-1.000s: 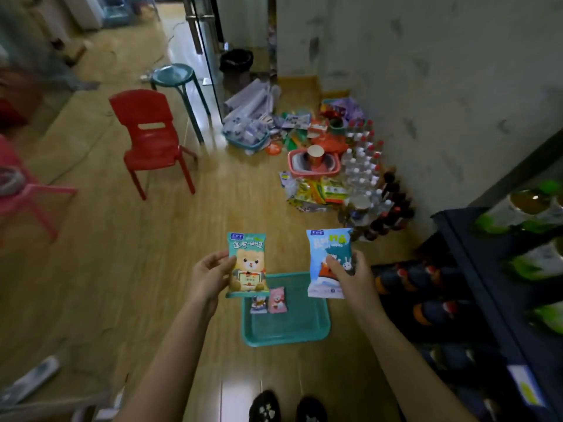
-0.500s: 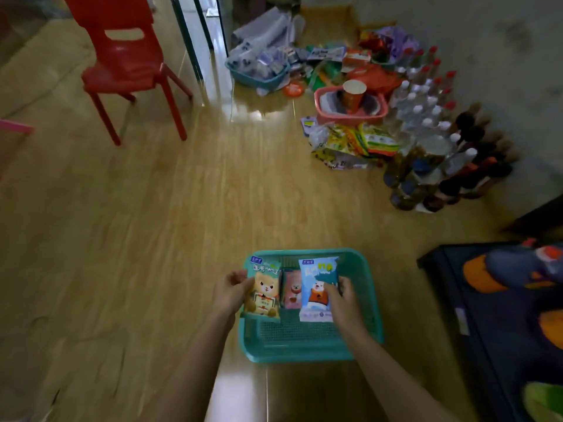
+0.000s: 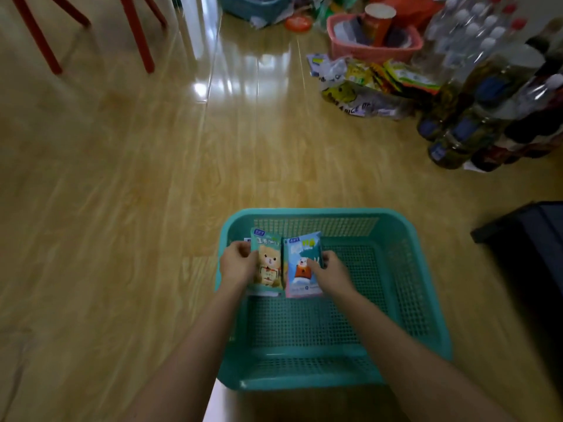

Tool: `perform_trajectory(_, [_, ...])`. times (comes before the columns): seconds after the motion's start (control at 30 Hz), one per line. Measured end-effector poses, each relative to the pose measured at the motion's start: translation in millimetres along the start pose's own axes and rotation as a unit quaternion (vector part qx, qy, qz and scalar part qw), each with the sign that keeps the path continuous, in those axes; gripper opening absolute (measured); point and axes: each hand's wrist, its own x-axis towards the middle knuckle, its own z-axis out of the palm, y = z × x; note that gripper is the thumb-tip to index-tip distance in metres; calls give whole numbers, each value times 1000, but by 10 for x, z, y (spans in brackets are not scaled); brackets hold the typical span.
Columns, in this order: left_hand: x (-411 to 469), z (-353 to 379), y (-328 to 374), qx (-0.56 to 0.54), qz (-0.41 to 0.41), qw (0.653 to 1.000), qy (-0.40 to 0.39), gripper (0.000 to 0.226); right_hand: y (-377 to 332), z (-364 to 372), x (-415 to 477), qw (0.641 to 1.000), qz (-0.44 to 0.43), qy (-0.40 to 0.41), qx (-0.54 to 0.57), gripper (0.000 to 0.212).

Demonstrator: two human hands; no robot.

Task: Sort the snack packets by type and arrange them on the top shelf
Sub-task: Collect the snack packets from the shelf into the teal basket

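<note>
On my feed, the left hand [image 3: 237,263] pinches a flat, glossy green packet [image 3: 268,264] printed with a bear, its fingers curled on the left edge. The right hand [image 3: 330,274] grips a similar blue packet [image 3: 301,263] by its right edge, thumb across the front. The 2 rectangular packets stand side by side, nearly touching, inside the far left part of a teal plastic basket [image 3: 320,212] with mesh-like perforated walls and base. The basket sits on a shiny wood-grain floor [image 3: 122,178]. Far right, clear plastic bottles [image 3: 475,117] stand clustered beside crinkled wrappers [image 3: 365,83].
</note>
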Motion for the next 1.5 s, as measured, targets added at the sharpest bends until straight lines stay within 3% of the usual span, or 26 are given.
perform_trajectory(0.3, [-85, 140, 31, 133, 67, 988, 48, 28, 116, 12, 70, 981, -9, 92, -170, 40])
perform_trajectory(0.47, [-572, -355, 541, 189, 133, 973, 0, 23, -287, -696, -494, 977, -89, 95, -170, 21])
perform_trajectory(0.6, [-1383, -1098, 1599, 233, 211, 949, -12, 15, -1015, -1874, -1583, 966, -136, 131, -175, 18])
perform_trajectory(0.8, [-3010, -2165, 3713, 255, 349, 902, 10, 13, -2321, -3806, -3602, 941, -184, 239, -156, 14])
perform_trajectory(1.0, [-4696, -3057, 5436, 312, 434, 844, -43, 18, -3188, -5212, -5705, 915, -185, 336, -127, 17])
perform_trajectory(1.27, [-5996, -3534, 6280, 284, 551, 781, -78, 13, -3121, -5645, -7730, 869, -98, 473, -109, 24])
perform_trajectory(1.5, [-6907, -3336, 6342, 275, 662, 681, -147, 12, -2696, -5277, -9067, 801, -10, 595, -69, 32])
